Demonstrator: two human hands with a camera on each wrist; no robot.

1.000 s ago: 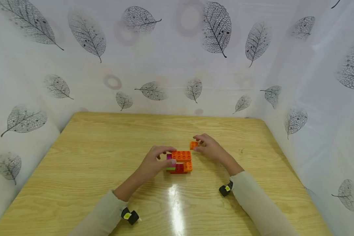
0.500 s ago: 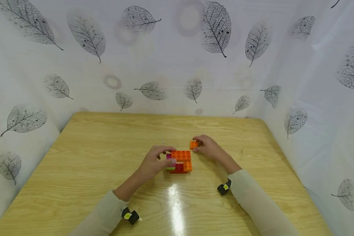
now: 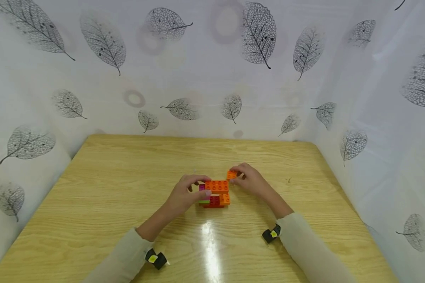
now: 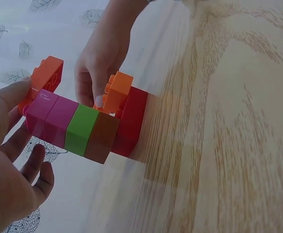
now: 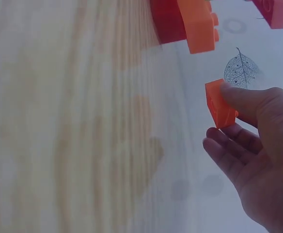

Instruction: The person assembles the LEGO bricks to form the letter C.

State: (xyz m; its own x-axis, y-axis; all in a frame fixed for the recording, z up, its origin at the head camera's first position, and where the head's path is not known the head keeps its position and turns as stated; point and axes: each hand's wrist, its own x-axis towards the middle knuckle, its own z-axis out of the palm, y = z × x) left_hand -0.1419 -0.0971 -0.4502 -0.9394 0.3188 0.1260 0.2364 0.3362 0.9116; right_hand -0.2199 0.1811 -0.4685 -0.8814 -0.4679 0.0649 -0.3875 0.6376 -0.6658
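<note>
My left hand [image 3: 185, 195] steadies a small build of toy bricks, its thumb on the near side and the index finger at the far side. An orange brick [image 3: 217, 186] with several studs tops the build. Beneath it, magenta bricks [image 4: 52, 119], a green brick [image 4: 81, 130] and a brown-looking one form a column beside a red brick [image 4: 133, 121] at the bottom. Another orange brick [image 3: 225, 199] sits on the red one. Just right of the build, my right hand [image 3: 250, 181] pinches a small orange brick [image 5: 221, 106] between thumb and fingers, raised off the table.
The wooden table [image 3: 127, 165] spreads around the build, with a bright light reflection in front. A white curtain [image 3: 205, 78] with leaf prints closes off the back and both sides. Each sleeve carries a black wrist camera [image 3: 156, 259].
My right hand's fingers have closed on the small orange brick, which has lifted and shifted slightly left. My left hand and the build have stayed in place.
</note>
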